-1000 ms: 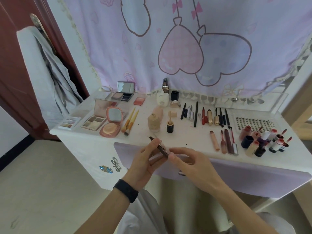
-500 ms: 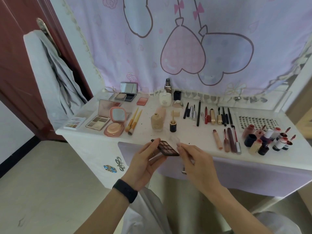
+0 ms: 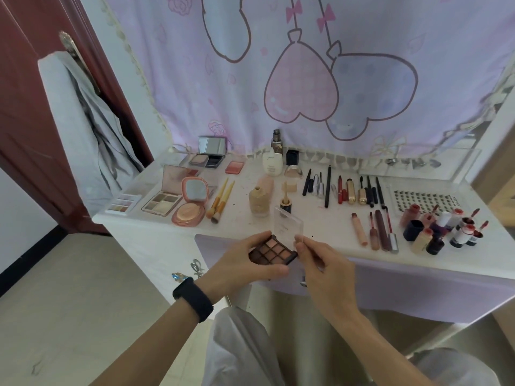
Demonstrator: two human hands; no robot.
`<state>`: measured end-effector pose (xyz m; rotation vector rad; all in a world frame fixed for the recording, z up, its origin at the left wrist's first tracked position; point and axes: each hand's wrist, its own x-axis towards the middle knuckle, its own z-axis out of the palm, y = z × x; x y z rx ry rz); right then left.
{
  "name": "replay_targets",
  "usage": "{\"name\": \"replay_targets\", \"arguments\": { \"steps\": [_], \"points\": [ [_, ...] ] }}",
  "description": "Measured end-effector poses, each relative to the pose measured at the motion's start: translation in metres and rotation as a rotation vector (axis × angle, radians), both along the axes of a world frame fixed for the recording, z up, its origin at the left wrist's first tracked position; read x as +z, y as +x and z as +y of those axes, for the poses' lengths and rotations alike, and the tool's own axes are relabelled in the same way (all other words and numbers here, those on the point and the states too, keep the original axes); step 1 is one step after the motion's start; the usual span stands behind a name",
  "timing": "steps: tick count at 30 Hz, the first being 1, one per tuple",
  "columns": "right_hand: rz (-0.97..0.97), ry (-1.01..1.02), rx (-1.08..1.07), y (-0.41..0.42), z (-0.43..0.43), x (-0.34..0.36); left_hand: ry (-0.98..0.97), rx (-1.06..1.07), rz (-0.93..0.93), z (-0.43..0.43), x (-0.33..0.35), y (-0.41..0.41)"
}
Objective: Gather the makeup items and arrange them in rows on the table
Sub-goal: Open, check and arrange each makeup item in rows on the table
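White surface (image 3: 320, 218) is mostly rows already; the eyeshadow palette (image 3: 271, 250) is held just off its front edge. Left grip (image 3: 239, 263) curls round the base, right grip (image 3: 323, 263) pinches the clear lid (image 3: 288, 225), standing open. Looks light, rigid, slick plastic with crumbly pans, so I'd hold it by the base edges.

Left hand (image 3: 245, 263): fingers curled round a palette (image 3: 271, 250) | Right hand (image 3: 323, 263): fingertips pinch its lid (image 3: 288, 225) | Forearms: both reach forward

Bare table (image 3: 326, 227) front open between brushes (image 3: 220, 201) and lip tubes (image 3: 359, 229); foundation bottle (image 3: 258, 200) probably blocks reach behind.
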<state>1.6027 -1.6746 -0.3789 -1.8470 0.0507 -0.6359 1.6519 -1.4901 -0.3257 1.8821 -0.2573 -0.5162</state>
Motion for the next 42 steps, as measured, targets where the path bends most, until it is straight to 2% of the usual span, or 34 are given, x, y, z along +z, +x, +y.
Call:
{"name": "replay_targets", "arguments": {
  "steps": [2,5,9,15,20,25,29,33,37,42],
  "points": [
    [0.015,0.037,0.016,0.0,0.003,-0.002,0.224,-0.031,-0.173,-0.003,0.001,0.002],
    [0.015,0.052,0.043,-0.001,0.006,-0.002,0.383,-0.053,-0.337,-0.004,0.001,0.006],
    [-0.015,0.056,0.053,-0.001,0.009,-0.003,0.322,-0.08,-0.286,-0.001,0.004,0.009],
    [-0.073,-0.026,0.071,0.002,0.017,-0.007,0.186,-0.005,-0.133,0.008,0.002,0.007],
    [0.007,-0.062,0.185,0.003,0.025,0.005,0.279,0.066,-0.197,0.025,0.003,0.005],
    [0.226,-0.349,0.282,0.017,0.035,0.006,0.285,0.196,-0.196,0.067,0.003,0.006],
    [0.182,-0.677,0.243,0.03,0.056,0.012,0.224,0.342,-0.202,0.109,0.009,0.012],
    [0.155,-0.899,0.282,0.054,0.079,0.019,0.17,0.477,-0.197,0.152,0.023,0.029],
    [0.188,-1.022,0.312,0.082,0.096,0.02,0.161,0.616,-0.238,0.194,0.043,0.064],
    [0.24,-1.026,0.32,0.104,0.105,0.009,0.16,0.732,-0.282,0.229,0.07,0.127]
  ]
}}
